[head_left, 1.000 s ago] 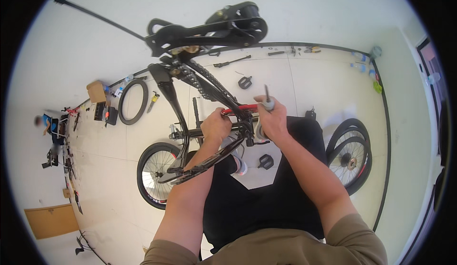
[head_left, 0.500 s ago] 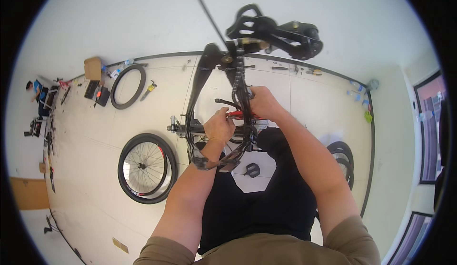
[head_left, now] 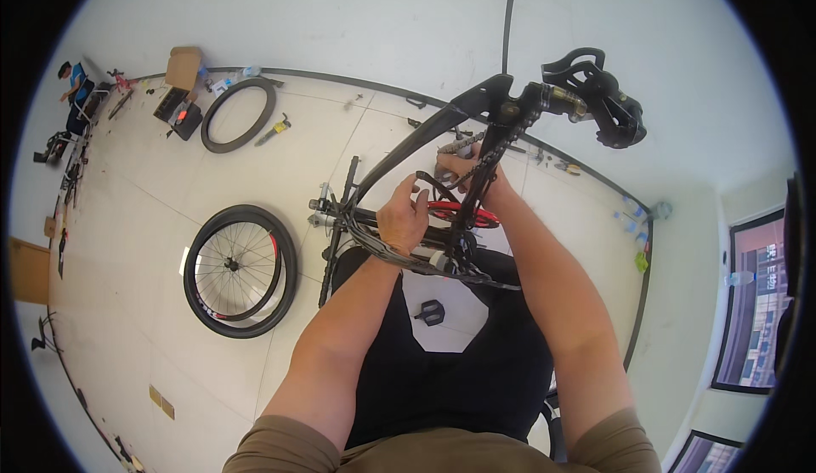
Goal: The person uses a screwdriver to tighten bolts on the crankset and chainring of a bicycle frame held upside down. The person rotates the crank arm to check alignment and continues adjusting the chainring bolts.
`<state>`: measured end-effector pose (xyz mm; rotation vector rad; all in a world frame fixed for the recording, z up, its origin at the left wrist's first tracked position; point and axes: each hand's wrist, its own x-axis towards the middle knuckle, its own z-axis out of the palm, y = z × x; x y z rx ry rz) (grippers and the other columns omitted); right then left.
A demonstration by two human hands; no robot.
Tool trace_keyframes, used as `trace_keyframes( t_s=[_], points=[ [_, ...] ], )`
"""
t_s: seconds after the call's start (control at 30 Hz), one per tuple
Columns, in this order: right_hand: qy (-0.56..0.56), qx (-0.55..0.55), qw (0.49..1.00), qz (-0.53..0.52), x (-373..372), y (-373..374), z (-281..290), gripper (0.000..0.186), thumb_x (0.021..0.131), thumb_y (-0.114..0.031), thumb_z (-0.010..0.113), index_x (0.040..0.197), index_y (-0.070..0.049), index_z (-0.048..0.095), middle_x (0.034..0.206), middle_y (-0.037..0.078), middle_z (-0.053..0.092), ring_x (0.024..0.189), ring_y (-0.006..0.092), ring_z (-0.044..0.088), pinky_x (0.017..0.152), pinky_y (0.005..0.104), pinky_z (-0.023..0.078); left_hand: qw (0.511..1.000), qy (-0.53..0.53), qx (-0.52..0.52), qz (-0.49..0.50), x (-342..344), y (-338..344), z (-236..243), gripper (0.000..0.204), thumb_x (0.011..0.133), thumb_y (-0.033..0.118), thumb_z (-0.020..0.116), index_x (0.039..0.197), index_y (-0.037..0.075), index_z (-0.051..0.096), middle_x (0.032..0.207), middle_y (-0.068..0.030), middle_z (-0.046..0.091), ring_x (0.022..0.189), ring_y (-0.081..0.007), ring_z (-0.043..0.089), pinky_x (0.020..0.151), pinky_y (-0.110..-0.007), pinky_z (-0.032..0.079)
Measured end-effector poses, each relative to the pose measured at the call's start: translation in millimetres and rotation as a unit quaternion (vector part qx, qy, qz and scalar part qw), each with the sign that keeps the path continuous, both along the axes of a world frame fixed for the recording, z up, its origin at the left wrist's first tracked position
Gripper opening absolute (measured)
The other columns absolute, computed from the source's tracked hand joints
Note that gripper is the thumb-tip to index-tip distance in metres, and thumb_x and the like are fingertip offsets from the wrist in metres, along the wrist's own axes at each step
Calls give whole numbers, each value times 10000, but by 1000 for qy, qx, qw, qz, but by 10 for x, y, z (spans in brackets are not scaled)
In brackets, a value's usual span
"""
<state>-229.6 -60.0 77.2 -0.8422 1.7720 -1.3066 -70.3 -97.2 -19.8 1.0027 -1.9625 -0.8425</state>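
The left hand (head_left: pixel 404 218) is clenched around the black bike frame (head_left: pixel 399 154), a slim, glossy tube over the person's lap. The right hand (head_left: pixel 463 167) grasps the frame's chainstay beside the red chainring (head_left: pixel 459 212) (flat, toothed). A spoked wheel (head_left: pixel 240 269) lies on the tiled floor (head_left: pixel 170 175) to the left.

A black bicycle frame (head_left: pixel 425 137) stands lifted off the floor, its rear end raised and tilted toward the wall. A black derailleur (head_left: pixel 605 103) juts from its top end. A red chainring (head_left: pixel 463 212) sits low in the frame, with what looks like the chain (head_left: pixel 489 154) hanging slack above it.
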Motion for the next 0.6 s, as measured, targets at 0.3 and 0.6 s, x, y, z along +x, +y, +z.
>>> trace_keyframes(
  t_s=[0.3,0.6],
  points=[
    [-93,19,994,-56,38,92,30,296,853,-202,681,1096,-61,590,895,77,703,647,120,595,495,242,429,1000,-15,17,-19,-22,-70,45,195,831,270,729,894,85,726,813,-106,700,712,-312,673,639,-405,518],
    [-232,-5,972,-33,61,28,80,315,899,-191,674,1143,-36,550,1015,149,627,804,225,637,657,387,601,997,-10,71,-10,-54,-65,73,193,828,252,721,936,93,733,795,-127,703,746,-305,687,660,-388,533]
  ],
)
